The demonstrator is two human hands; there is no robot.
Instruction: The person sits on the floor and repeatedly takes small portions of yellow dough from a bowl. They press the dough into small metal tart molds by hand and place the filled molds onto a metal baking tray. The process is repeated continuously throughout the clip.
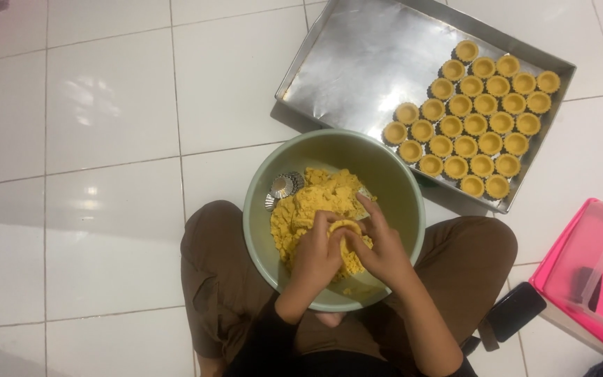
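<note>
A pale green bowl [399, 181] rests on my lap and holds crumbly yellow dough [308, 206]. Over the bowl, my left hand [315, 260] and my right hand [384, 246] together hold a small dough-filled tart mould [345, 228], fingers pressing into it. Small empty metal moulds [284, 186] lie inside the bowl at its left rim. On the floor behind the bowl lies a metal baking tray [357, 63], with several dough-lined tart shells [476, 119] in rows on its right half.
I sit cross-legged in brown trousers [218, 279] on a white tiled floor [106, 174]. A pink box with a clear plastic container [594, 272] stands at the right. A black phone [516, 311] lies beside my right knee.
</note>
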